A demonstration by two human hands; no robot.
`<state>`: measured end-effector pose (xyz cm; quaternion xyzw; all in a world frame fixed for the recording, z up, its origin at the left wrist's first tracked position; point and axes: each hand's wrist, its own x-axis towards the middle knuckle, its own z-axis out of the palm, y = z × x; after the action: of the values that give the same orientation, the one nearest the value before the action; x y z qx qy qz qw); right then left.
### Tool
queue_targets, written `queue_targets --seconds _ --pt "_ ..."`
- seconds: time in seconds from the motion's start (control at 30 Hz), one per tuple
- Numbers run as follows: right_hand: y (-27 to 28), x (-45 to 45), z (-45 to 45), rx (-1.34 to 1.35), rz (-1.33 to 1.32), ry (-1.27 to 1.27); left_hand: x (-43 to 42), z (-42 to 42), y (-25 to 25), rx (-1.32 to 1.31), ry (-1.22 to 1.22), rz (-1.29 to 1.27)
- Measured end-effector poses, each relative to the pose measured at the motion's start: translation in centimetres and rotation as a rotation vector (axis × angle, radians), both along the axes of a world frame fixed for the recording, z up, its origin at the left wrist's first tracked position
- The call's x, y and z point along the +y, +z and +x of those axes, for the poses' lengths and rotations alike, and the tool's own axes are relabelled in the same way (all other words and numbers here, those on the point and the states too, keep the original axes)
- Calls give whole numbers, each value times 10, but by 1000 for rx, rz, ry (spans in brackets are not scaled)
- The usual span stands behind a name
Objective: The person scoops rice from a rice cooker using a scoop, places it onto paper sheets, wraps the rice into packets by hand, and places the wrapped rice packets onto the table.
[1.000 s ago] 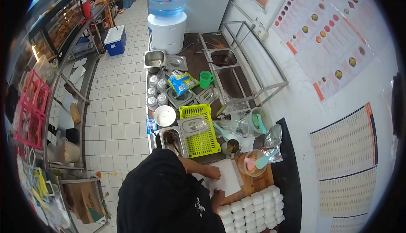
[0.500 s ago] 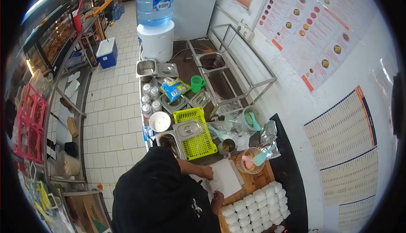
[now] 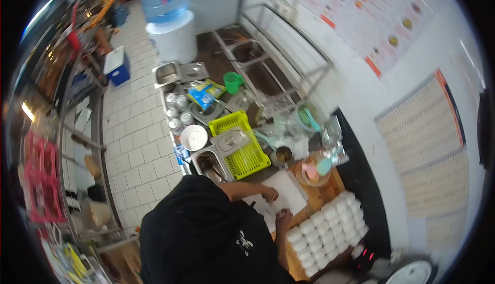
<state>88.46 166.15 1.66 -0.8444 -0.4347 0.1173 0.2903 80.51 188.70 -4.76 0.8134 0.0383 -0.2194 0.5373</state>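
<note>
My left hand (image 3: 270,195) is curled over white sheets (image 3: 290,188) on a wooden board (image 3: 337,181). Just below it, my right hand (image 3: 283,217) is bent, its fingers pressed together at the sheets' lower edge. Whatever either hand pinches is too small and blurred to make out. Both arms come out of a black hooded garment (image 3: 201,232). Close to my right hand, several rows of white rounded pieces (image 3: 327,232) cover the board. Beyond the sheets stands a clear tub (image 3: 312,174) with pink and turquoise utensils.
A yellow-green basket (image 3: 251,155) bears a steel lid. Near it are a steel pan (image 3: 209,163), a white bowl (image 3: 194,138), cans (image 3: 172,113), a metal cup (image 3: 283,154) and crumpled foil (image 3: 334,142). A metal rack (image 3: 309,42) stands by the wall; red lights glow on a dark device (image 3: 365,261).
The view has swung and tilted, bringing more of the lower right corner into sight, with the dark device and a round pale object. Both hands remain close together at the white sheets.
</note>
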Motion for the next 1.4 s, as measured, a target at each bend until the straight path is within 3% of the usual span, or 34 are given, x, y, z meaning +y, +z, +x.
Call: queue_targets --seconds 0.03,0.1,0.13,0.2,0.27,0.3,0.4,0.5,0.6,0.63,0.73,0.87,0.9,1.0,1.03,1.1,1.13,1.17,1.23,1.33,1.4 --pt "-4 -9 5 148 9 -16 7 -6 29 187 2 -337" --pt "-25 -25 20 390 32 -81 13 -13 70 250 -72 -724" --pt "-31 -34 22 717 46 -164 10 -11 69 193 -49 -865" --pt "1 -40 12 1095 421 -149 -7 -10 113 142 141 -919" --pt "70 -48 16 1081 275 -237 -28 5 103 -217 340 -553" --pt "77 -56 22 1044 281 -341 -37 11 116 -296 426 -479" --pt "99 -68 30 771 355 -427 -61 23 188 -75 516 -638" --pt "163 -62 24 364 72 -559 -87 39 235 28 603 -670" --pt "193 -50 13 379 702 -641 -130 50 262 -280 641 -326" --pt "215 -47 14 444 774 -759 -139 59 260 -201 720 -388" --pt "207 -55 21 999 1144 -925 -160 79 272 -259 728 -538" --pt "216 -62 27 1236 1407 -958 -173 90 285 -84 475 -553" --pt "207 -66 30 1246 1320 -847 -179 93 282 -174 446 -641" --pt "200 -94 39 1842 1243 -571 -190 111 294 -500 217 -517" --pt "193 -102 45 1890 1158 -489 -197 116 298 -450 210 -601" --pt "196 -118 58 1725 978 -572 -196 126 295 -254 173 -435" --pt "185 -131 72 1504 934 -625 -198 129 289 -155 161 -352" --pt "172 -144 85 1285 865 -691 -217 135 272 -267 387 -233" --pt "192 -157 103 1129 841 -553 -227 153 208 -111 667 -488" --pt "178 -165 123 957 657 -527 -237 160 219 35 617 -546" --pt "165 -168 148 931 630 -581 -244 170 237 -33 601 -370"
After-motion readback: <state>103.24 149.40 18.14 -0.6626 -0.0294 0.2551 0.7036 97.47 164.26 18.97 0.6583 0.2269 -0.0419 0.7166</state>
